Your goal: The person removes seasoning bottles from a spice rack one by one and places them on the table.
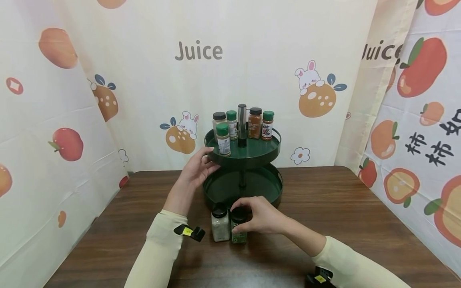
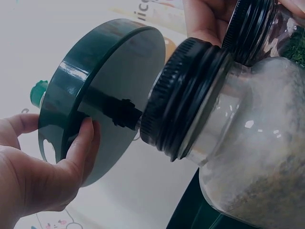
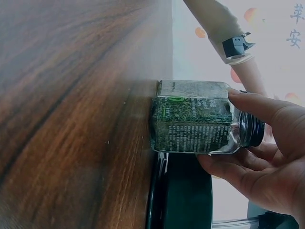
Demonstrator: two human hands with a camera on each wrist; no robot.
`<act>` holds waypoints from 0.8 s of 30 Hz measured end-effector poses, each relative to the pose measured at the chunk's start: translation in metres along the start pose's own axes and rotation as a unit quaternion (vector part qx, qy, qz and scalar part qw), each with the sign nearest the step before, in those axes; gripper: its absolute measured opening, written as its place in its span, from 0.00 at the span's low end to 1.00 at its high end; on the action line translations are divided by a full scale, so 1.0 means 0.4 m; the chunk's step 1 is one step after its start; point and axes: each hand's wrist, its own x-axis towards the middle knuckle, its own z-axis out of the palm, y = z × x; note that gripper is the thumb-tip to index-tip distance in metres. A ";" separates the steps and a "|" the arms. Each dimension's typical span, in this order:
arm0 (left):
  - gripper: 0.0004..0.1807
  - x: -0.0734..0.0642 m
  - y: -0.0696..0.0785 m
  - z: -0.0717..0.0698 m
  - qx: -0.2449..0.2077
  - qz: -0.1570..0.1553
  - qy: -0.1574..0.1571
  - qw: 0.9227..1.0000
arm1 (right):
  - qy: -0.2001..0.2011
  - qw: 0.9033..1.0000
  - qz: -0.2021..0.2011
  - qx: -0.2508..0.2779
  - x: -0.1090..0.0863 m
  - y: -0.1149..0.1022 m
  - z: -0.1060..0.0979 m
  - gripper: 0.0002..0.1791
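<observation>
A dark green two-tier spice rack (image 1: 248,162) stands on the table. My left hand (image 1: 197,167) pinches the left rim of its upper tray (image 2: 71,71), thumb on the outer side and fingers underneath. In front of the rack, my right hand (image 1: 262,215) holds a clear jar of green dried herbs (image 3: 195,121) near its black lid, thumb on one side and fingers on the other. The jar is upright on or just above the wood. Close to its left stands a second black-lidded jar (image 1: 220,229) with pale, greyish contents, large in the left wrist view.
On the upper tray are several spice bottles: a green-capped one (image 1: 223,145) in front, a brown one (image 1: 254,125) and another green-capped one (image 1: 267,128) at the right. The lower tray (image 1: 259,184) is behind the jars. A printed curtain (image 1: 252,52) surrounds the wooden table (image 1: 317,200).
</observation>
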 end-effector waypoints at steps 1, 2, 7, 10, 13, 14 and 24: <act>0.35 0.000 0.000 0.000 0.000 0.000 0.001 1.000 | 0.000 1.000 0.001 0.000 0.000 -0.001 0.000 0.25; 0.35 -0.001 0.000 0.000 0.000 0.000 0.002 1.000 | 0.000 1.000 0.001 -0.001 0.000 -0.001 -0.001 0.25; 0.35 -0.001 0.000 0.000 0.001 0.001 0.000 1.000 | 0.005 1.000 0.004 -0.003 0.000 -0.001 -0.004 0.24; 0.35 0.000 0.000 0.000 0.002 0.001 0.000 1.000 | 0.006 1.000 0.008 0.002 0.000 -0.003 -0.009 0.24; 0.34 0.000 0.000 0.001 0.004 0.001 0.000 1.000 | 0.004 1.000 0.015 0.016 -0.002 -0.008 -0.015 0.24; 0.34 -0.001 0.000 0.001 0.004 0.002 0.000 1.000 | 0.003 1.000 0.017 0.020 -0.002 -0.010 -0.017 0.24; 0.33 0.001 0.001 0.001 0.013 0.001 0.002 1.000 | 0.014 0.997 0.019 0.071 -0.003 -0.028 -0.052 0.20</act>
